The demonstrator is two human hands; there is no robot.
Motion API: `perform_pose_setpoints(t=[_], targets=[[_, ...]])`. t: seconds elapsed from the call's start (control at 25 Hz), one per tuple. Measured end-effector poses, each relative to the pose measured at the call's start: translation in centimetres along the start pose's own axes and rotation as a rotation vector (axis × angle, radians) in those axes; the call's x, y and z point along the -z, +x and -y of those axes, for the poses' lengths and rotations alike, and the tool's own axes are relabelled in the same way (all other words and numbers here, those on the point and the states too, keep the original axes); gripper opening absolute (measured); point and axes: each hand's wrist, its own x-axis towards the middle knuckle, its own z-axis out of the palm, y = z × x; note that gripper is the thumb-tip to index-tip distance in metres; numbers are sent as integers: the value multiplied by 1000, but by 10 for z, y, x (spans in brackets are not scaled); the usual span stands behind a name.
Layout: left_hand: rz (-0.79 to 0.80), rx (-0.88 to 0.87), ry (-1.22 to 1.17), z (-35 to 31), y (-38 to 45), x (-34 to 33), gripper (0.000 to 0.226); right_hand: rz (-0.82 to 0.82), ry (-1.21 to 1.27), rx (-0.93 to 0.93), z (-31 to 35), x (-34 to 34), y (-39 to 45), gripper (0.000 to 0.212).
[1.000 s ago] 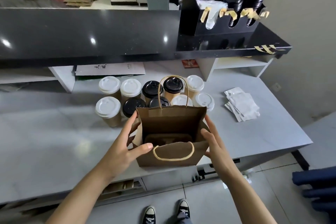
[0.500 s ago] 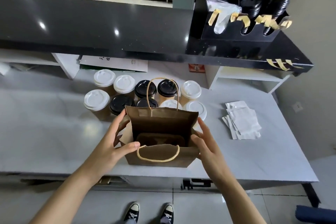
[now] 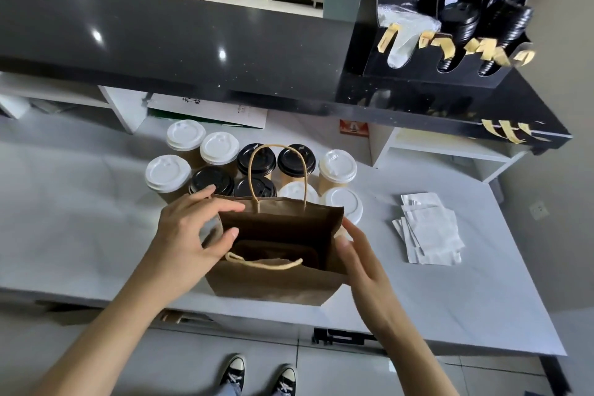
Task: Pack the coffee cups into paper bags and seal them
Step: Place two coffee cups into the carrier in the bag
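Over on the right of the pale bench [image 3: 80, 235] there's a loose stack of white packets [image 3: 429, 233]. Above runs a dark glossy counter [image 3: 160, 38] carrying a black organizer [image 3: 427, 66] with stacked black lids [image 3: 459, 22] and curling tan tape strips [image 3: 482, 50]. A printed sheet [image 3: 209, 108] lies beneath, a small red card [image 3: 353, 128] beside it. Black-and-white sneakers [image 3: 257, 378] down on the tiled floor [image 3: 337, 370].

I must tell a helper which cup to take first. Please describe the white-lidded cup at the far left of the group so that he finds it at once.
On the grey counter, behind the open paper bag, stands a cluster of lidded cups. The white-lidded cup is the front row's left end, beside a black-lidded cup. No cup stands to its left.
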Motion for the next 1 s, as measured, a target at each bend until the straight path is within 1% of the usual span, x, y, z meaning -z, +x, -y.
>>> perform_pose_setpoints(t=[0.04, 0.08, 0.12, 0.2, 0.28, 0.36, 0.44, 0.56, 0.64, 0.88, 1.0], targets=[[33, -24, 42, 2, 2, 0, 28, -40, 10, 7, 2, 3, 3, 52], [74, -45, 78, 5, 2, 0, 35, -95, -1, 17, 2, 8, 8, 49], [115, -56, 106, 7, 1, 1, 40, -155, -36, 30, 3, 13, 15, 43], [177, -56, 131, 13, -1, 3, 48, -267, -198, 59, 1, 23, 35, 27], [213, -35, 116, 15, -4, 6, 61, -306, -392, 82, -2, 32, 55, 27], [238, -5, 92, 16, -5, 7, 74, -272, -608, 138, -6, 36, 75, 41], [257, 10, 82, 15, -6, 8, 83, -187, -823, 166, -8, 35, 91, 62], [272, 3, 79, 15, -7, 9, 90, -82, -1006, 68, -2, 30, 107, 88], [277, -1, 82, 15, -8, 8, 93, -54, -1035, 15, -2, 28, 113, 94], [301, -13, 76, 16, -8, 9, 96, -109, -931, 13, -5, 24, 113, 80], [313, -9, 67, 17, -8, 9, 98, -152, -877, 18, -4, 27, 108, 82]])
